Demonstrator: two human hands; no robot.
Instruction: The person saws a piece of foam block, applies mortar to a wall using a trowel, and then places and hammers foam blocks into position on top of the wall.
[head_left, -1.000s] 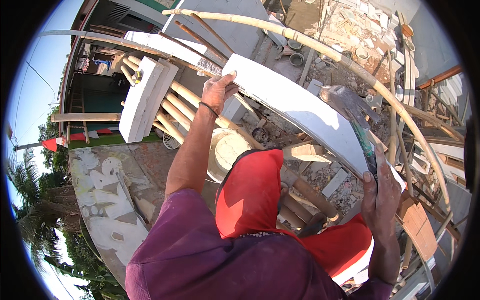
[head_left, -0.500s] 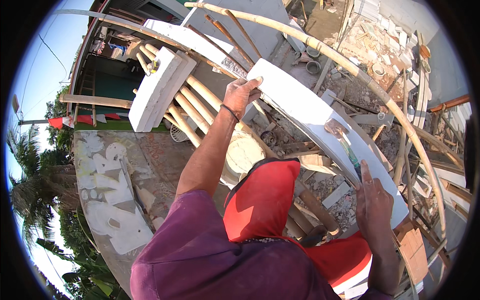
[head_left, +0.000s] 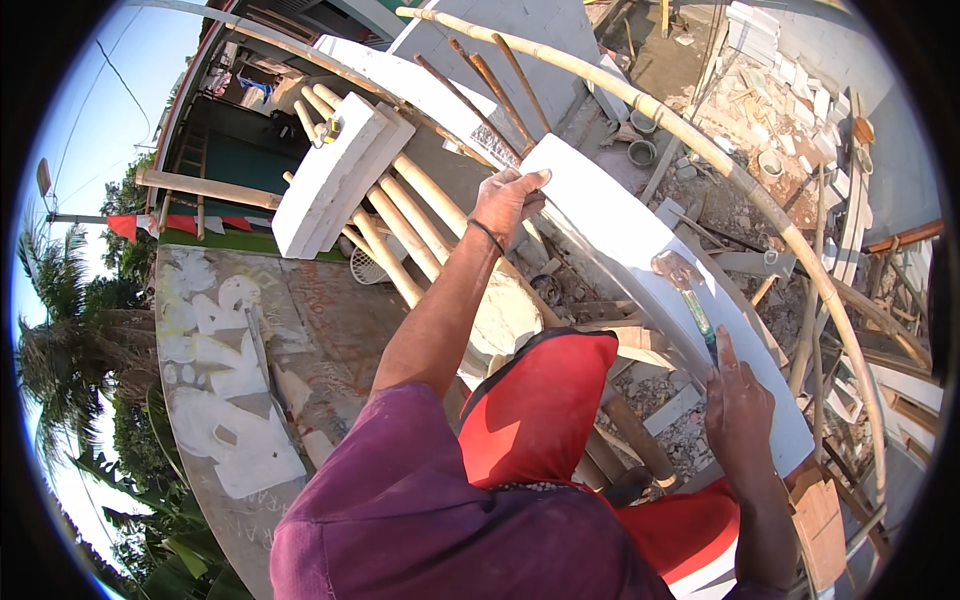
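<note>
A long white block [head_left: 640,250] is shown lying aslant across a scaffold of bamboo poles [head_left: 410,230], high above a rubble-strewn yard [head_left: 760,110]. The far end of the block is gripped by the left hand [head_left: 508,198], whose fingers are curled over the upper corner in a firm, narrow grip. Near the block's nearer end, the right hand [head_left: 738,408] is closed around the green handle of a hammer [head_left: 688,290], whose head rests on or just above the block's top face; contact cannot be told.

To the left of the block, a second white block [head_left: 335,180] is seen resting on the same poles. Above and to the right of the block, a long curved bamboo rail [head_left: 720,170] is seen. Below the block, the person's red shorts [head_left: 540,410] and purple shirt [head_left: 450,530] fill the foreground.

Judged from the pose, the block is being steadied and adjusted. The step is best done with the far end kept pinned by the left hand, the block's weight kept over the poles, and any tapping kept light and square, so that the block is not shifted off its supports.
</note>
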